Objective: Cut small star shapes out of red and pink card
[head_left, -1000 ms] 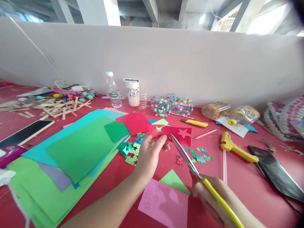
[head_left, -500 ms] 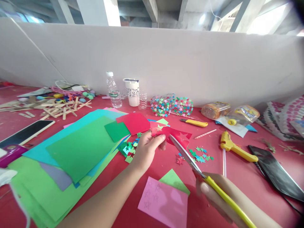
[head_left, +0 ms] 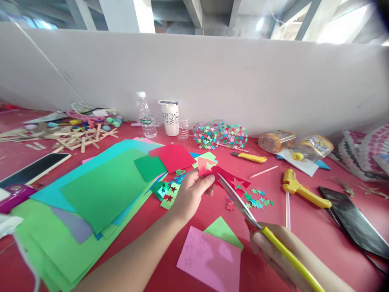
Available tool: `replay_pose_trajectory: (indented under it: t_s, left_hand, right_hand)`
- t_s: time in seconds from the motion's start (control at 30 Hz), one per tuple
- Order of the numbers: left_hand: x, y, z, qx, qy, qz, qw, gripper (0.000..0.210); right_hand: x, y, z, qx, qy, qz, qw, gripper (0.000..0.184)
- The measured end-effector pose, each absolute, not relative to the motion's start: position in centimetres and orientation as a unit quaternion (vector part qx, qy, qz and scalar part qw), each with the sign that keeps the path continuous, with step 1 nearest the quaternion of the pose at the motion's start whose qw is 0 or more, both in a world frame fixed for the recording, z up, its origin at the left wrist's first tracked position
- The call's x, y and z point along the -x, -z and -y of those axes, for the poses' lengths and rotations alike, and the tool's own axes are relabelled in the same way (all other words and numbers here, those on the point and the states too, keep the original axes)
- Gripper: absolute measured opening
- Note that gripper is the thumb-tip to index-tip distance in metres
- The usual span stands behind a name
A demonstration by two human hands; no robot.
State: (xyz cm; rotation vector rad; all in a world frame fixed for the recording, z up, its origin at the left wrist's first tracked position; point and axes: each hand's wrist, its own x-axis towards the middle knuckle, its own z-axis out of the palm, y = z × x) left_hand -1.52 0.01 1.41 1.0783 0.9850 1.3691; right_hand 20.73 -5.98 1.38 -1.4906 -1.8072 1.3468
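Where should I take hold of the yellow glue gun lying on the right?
Probably the glue gun is best taken by its slim handle, from the near side: it slants right and nearer, clear of the translucent stick at the body's near end.

Left hand (head_left: 194, 187) covering one end of the red paper (head_left: 226, 173). Right hand (head_left: 285, 235) fingers partly hiding behind the yellow-handled scissors (head_left: 270, 237), handle running off bottom edge. Pink sheet (head_left: 209, 261) losing its lower end there too, covering part of the light-green piece (head_left: 223, 230). Left edge cutting phone (head_left: 33, 170), purple tool (head_left: 16, 198); right edge cropping dotted pile (head_left: 369, 152). Cup (head_left: 170, 117) lettering coming out unreadable.
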Motion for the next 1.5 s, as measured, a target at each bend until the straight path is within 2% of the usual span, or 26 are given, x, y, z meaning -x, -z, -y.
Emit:
replay_pose_trajectory:
  t_s: [0.23,0.47,0.7,1.13,1.2,1.33,1.5]
  left_hand:
    - [0.7,-1.2,-0.2,-0.419,-0.542,-0.349,0.639,0.022]
    - [0.7,-1.2,0.0,-0.43,-0.598,-0.366,0.569,0.016]
    - [1.3,-2.3,0.4,-0.547,-0.56,-0.414,0.464,0.021]
    - [1.9,-2.3,0.3,-0.619,-0.519,-0.444,0.388,0.022]
    - [2.0,-2.3,0.2,-0.625,-0.514,-0.446,0.382,0.022]
    - [2.1,-2.4,0.2,-0.621,-0.511,-0.445,0.394,0.023]
    - [1.9,-2.3,0.1,-0.567,-0.523,-0.422,0.476,0.023]
  right_hand:
    - [-20.9,-2.1,6.3,0.559,-0.518,0.612,0.21,0.068]
    - [-20.8,-1.6,6.1,0.545,-0.516,0.618,0.233,0.067]
    - [-21.2,0.8,5.9,0.519,-0.49,0.667,0.214,0.066]
    - [-21.8,0.9,5.6,0.52,-0.505,0.666,0.177,0.065]
    - [-21.6,0.1,5.6,0.522,-0.492,0.667,0.201,0.066]
    - [-21.2,-0.9,5.5,0.519,-0.517,0.654,0.189,0.068]
    - [-21.1,-1.7,5.5,0.515,-0.547,0.628,0.202,0.069]
